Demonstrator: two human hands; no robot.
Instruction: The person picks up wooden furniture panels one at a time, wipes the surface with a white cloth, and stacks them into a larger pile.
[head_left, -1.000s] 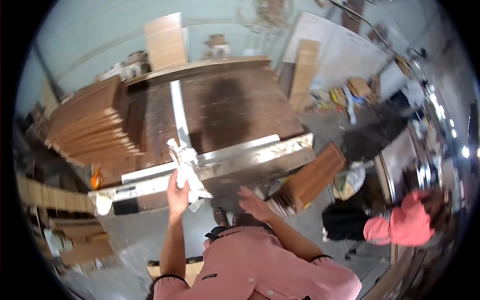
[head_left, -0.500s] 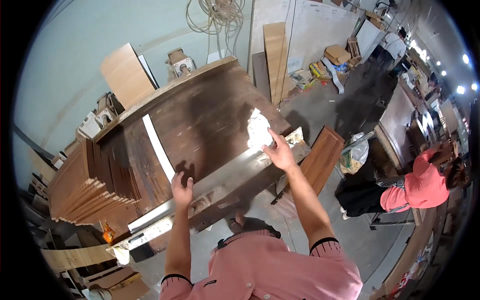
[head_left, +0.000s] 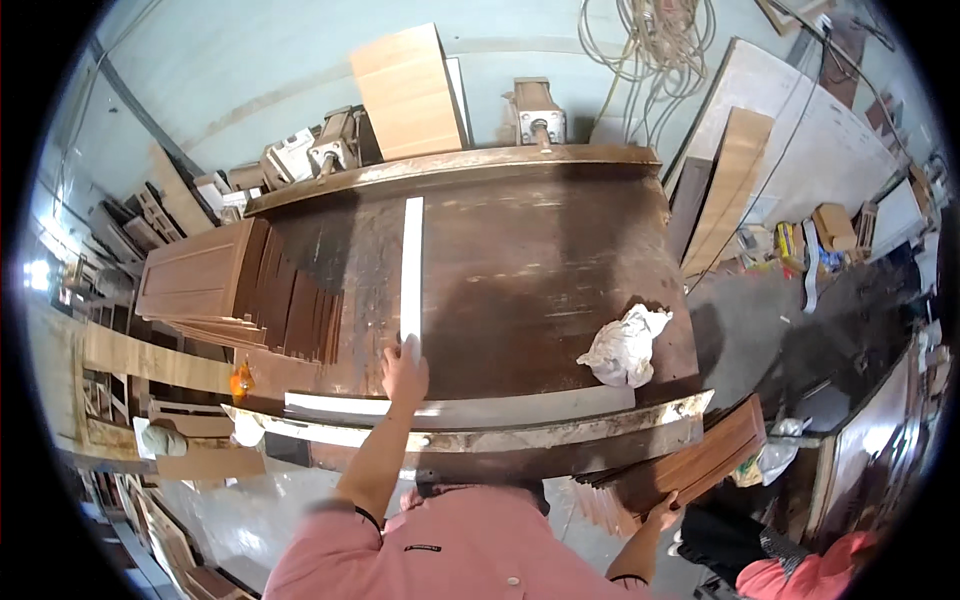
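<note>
Over the near part of the brown worktable, my left hand rests at the near end of a long white strip, its fingers apart and touching the strip. The strip lies straight across the table, pointing away from me. My right hand is low at the right, its fingers round the edge of a reddish-brown wooden panel, which leans on others beside the table. A crumpled white bundle lies on the table's right end. A second pale strip runs along the near rail.
A fanned stack of wooden panels stands on the table's left end, near a small orange object. Behind the back rail are clamp-like metal fittings and a leaning board. A co-worker's pink sleeve shows at lower right.
My right hand has left the white bundle and moved down right to the leaning panels. My left hand stays at the strip's near end. The view has turned, bringing the table's left side further in.
</note>
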